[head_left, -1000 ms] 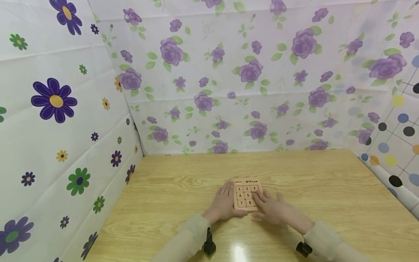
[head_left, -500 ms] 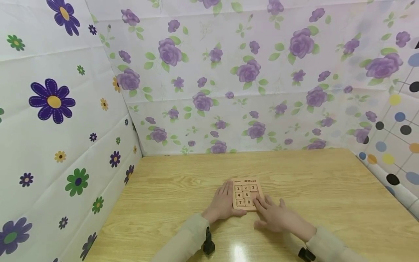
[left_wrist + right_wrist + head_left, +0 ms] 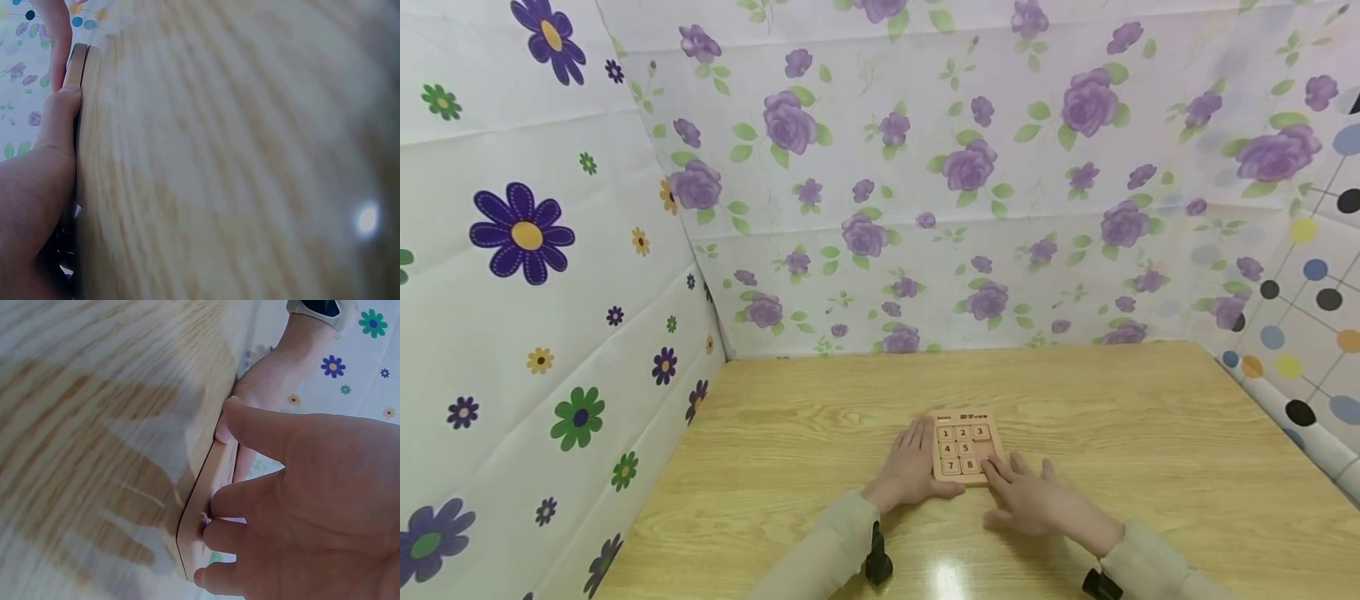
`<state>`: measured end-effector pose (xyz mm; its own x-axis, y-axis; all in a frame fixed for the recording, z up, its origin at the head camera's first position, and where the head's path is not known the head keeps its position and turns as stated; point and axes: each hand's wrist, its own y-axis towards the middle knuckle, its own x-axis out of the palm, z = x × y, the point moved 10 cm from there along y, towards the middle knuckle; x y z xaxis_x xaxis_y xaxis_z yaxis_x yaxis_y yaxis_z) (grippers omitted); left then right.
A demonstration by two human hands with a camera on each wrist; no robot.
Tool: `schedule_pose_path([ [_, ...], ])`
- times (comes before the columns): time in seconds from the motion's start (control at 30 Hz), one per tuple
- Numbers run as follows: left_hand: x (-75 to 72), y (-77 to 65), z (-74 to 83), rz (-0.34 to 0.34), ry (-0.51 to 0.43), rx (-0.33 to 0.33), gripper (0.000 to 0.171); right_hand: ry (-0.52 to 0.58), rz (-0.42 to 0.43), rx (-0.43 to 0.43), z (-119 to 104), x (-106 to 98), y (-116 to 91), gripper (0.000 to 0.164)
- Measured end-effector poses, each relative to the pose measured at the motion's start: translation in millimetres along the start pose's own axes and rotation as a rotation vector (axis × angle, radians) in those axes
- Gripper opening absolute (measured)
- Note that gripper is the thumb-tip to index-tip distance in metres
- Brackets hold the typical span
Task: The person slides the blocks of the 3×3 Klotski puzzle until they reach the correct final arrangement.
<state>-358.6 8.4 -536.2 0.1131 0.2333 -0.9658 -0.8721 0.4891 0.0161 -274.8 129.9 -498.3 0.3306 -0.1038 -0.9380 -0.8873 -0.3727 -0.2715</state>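
Observation:
A wooden number sliding puzzle lies flat on the table, with tiles 1, 2, 3, 4, 5, 7 and 8 showing. The slot right of the 5 is vacant. My left hand braces the frame, straight fingers along its left side and thumb along the near edge. With extended fingertips my right hand presses the lower right corner, covering the slot beside the 8; what lies under them is hidden. In the right wrist view, the puzzle's side shows below the lightly bent right fingers.
The wood-grain table carries the puzzle near its front middle. Flower-printed cloths rise at the back and left, and a dotted cloth at the right. Each forearm wears a black wrist camera.
My right fingertips have slid from the right middle of the puzzle toward its near right corner, baring the vacant slot beside the 5. The left hand stays in place.

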Motion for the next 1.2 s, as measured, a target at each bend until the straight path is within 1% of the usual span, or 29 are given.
schedule_pose_path([
  [0.2,-4.2,-0.4,1.4,0.011,-0.014,0.004,0.124,-0.009,0.003,-0.001,1,-2,2,0.084],
  [0.43,-5.3,-2.6,2.0,-0.007,-0.006,-0.003,0.123,0.003,-0.009,0.001,1,-2,6,0.084],
  [0.63,-6.8,-4.0,2.9,-0.016,0.003,-0.005,0.125,-0.002,-0.003,-0.023,1,-2,11,0.084],
  [1.0,3.5,0.4,-1.8,-0.033,0.030,-0.014,0.126,0.004,-0.013,-0.029,1,-6,14,0.084],
  [1.2,2.6,0.8,-1.8,-0.027,0.028,-0.008,0.126,0.000,-0.013,-0.037,2,-5,17,0.084],
])
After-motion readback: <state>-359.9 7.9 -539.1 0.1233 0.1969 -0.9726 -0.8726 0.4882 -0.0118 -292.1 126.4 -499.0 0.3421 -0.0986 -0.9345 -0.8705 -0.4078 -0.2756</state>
